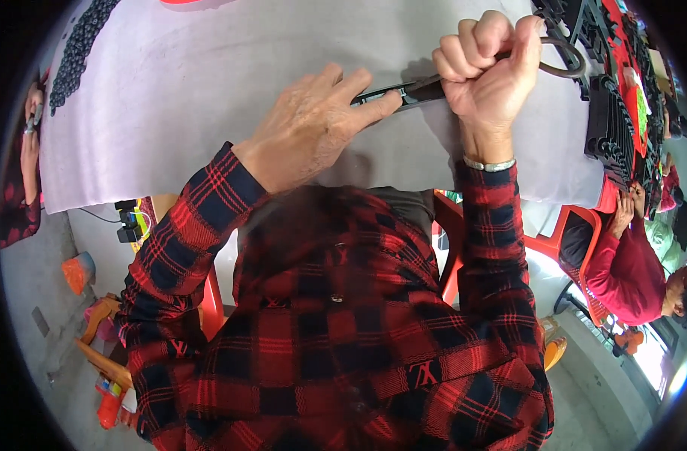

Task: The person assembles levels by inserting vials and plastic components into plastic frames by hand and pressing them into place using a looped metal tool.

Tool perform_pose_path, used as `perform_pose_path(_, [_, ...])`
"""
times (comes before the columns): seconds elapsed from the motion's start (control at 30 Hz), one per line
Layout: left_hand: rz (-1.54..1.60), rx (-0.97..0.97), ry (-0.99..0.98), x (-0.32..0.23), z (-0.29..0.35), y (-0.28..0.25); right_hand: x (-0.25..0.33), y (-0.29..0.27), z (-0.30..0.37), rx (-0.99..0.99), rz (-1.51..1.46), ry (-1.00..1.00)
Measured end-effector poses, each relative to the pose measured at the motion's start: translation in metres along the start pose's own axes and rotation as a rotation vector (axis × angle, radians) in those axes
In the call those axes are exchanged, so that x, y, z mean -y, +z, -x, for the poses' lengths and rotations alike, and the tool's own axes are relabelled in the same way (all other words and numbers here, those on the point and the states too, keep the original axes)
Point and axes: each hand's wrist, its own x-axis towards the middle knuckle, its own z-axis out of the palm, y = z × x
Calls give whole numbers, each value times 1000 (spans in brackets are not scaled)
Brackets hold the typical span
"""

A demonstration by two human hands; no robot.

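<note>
Finding, far left of the black slotted strip (375,95), another person's hands (33,109) just past the rim of the pale desk (170,98), then a heap of small dark pieces (80,49) near that same rim, perhaps kept there to leave working room around the strip. Seeing the left hand (310,124) palm down over the strip's left end, with fingers spread apart and one digit laid across it, probably to steady it; unable to tell whether pinching or merely pressing. Locating the strip itself between both hands, on or just above the desk. Meeting, at its right end, the right hand (490,71), clamped in a fist around a dark loop-handled tool (581,62), possibly scissors, with the loop jutting right and a dark tip pointing back toward the strip, likely for firm control. Noting stacked black plastic frames (610,131) farther right of the strip, and beyond them a seated co-worker (621,278). Losing the strip's left end under the fingers and the tool's middle inside the fist.
</note>
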Motion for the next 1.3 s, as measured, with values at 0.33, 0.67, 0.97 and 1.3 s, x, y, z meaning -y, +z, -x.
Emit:
perform_pose_path(0.33, [-49, 8, 1, 1, 2, 0, 0, -10, 1, 71, -91, 18])
perform_pose_path(0.67, [-22, -2, 6, 1, 1, 1, -5, -9, 1, 100, -63, 18])
perform_pose_path(0.97, [-8, 22, -8, 0, 0, -1, -7, -9, 1, 50, 36, 22])
perform_pose_path(1.3, [-25, 0, 0, 0, 0, -1, -5, -3, 2, 63, -7, 21])
